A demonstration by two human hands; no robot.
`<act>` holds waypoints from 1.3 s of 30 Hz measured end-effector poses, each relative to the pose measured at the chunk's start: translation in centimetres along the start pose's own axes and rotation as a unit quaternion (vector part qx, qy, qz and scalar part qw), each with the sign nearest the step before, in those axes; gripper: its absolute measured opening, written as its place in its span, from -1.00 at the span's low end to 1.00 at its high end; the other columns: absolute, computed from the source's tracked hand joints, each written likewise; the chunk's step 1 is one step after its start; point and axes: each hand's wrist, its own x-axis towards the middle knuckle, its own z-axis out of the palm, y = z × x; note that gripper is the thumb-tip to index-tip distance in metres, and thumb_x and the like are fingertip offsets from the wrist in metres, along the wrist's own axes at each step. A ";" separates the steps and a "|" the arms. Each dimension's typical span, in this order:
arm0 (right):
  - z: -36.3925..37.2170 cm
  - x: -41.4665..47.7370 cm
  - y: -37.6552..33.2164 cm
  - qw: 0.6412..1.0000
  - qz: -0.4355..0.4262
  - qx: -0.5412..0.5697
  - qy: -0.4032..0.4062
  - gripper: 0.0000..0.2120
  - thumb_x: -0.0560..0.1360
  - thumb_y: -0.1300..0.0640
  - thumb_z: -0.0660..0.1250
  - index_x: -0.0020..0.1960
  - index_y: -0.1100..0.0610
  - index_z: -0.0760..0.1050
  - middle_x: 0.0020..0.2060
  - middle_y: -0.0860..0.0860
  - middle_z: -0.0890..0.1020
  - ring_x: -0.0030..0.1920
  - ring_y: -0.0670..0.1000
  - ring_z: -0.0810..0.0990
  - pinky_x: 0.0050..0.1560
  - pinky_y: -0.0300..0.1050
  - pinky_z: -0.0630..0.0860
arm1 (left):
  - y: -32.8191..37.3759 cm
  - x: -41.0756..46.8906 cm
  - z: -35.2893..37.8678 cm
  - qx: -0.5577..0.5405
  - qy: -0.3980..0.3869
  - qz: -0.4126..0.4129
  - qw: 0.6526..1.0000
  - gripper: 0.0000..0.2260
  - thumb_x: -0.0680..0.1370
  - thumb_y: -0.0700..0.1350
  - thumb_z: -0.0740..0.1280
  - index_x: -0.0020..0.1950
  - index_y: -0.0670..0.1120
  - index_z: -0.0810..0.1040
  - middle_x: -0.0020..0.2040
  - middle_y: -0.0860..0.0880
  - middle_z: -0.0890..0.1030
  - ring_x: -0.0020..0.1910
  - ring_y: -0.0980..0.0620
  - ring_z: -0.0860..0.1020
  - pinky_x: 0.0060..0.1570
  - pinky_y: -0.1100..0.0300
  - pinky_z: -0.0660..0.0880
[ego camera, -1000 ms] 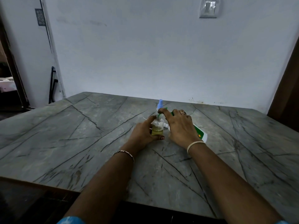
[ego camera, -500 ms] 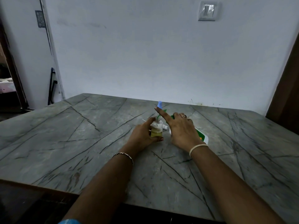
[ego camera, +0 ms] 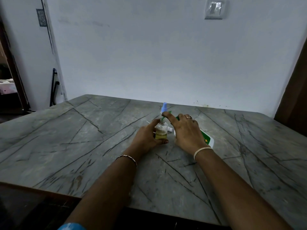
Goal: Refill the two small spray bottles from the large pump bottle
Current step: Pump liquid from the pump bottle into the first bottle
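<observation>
On the grey tabletop (ego camera: 83, 146) the left hand (ego camera: 146, 138) comes first, its fingers clamped round the small clear bottle (ego camera: 161, 131), which stands upright with yellow liquid in its lower part; the hold likely steadies it against tipping while it fills. At its 3 o'clock the right hand (ego camera: 187, 131) lies over the large pump bottle (ego camera: 206, 139), fingers wrapped on the green-and-white body and the index finger stretched toward 11 o'clock onto the green pump head (ego camera: 169, 112), seemingly so each press lands in the small bottle's open neck. Just behind, at 12 o'clock, the blue-topped spray bottle (ego camera: 164, 107) stands capped
</observation>
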 end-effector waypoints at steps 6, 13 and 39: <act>-0.1 -0.3 0.1 1.000 -0.002 0.005 -0.007 -0.15 0.44 0.24 0.35 0.51 -0.21 -0.05 0.11 0.10 0.48 0.20 0.15 0.44 0.16 0.08 0.43 | 0.1 0.0 0.0 0.006 -0.002 0.001 1.000 -0.20 0.32 -0.01 0.56 0.47 0.06 0.24 0.19 -0.06 0.58 0.01 0.04 0.60 0.05 0.20 0.53; -0.1 0.2 -0.7 1.000 0.003 0.010 0.005 -0.24 0.44 0.19 0.37 0.48 -0.14 0.05 0.14 0.11 0.48 0.21 0.16 0.44 0.17 0.11 0.44 | 0.2 0.0 -0.1 0.011 -0.002 0.001 1.000 -0.19 0.30 0.02 0.57 0.46 0.06 0.25 0.20 -0.06 0.58 -0.02 0.07 0.58 0.00 0.24 0.51; -0.5 -0.3 -0.1 1.000 -0.004 0.010 -0.004 -0.18 0.45 0.21 0.36 0.50 -0.21 -0.03 0.10 0.10 0.48 0.20 0.15 0.44 0.16 0.09 0.42 | 0.1 0.0 0.1 0.008 0.011 0.004 1.000 -0.25 0.34 0.06 0.53 0.45 0.06 0.27 0.18 -0.04 0.59 0.03 0.05 0.60 0.06 0.20 0.53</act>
